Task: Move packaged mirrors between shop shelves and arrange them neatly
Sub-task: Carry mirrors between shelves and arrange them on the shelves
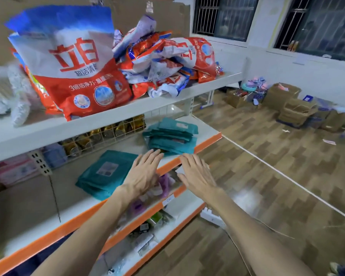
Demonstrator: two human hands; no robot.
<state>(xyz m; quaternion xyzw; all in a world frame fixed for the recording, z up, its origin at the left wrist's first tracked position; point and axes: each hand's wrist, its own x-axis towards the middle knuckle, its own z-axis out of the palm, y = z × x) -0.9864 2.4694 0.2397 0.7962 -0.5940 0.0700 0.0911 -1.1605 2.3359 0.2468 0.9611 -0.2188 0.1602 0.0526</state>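
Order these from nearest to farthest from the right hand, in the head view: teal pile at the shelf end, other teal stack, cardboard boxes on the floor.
1. Teal pile, just ahead of the right hand.
2. Teal stack, leftward, past the left hand.
3. Cardboard boxes, far across the floor.

The orange-edged middle shelf (187, 156) carries two stacks of teal packages (106, 172), one left, one right (172, 137).
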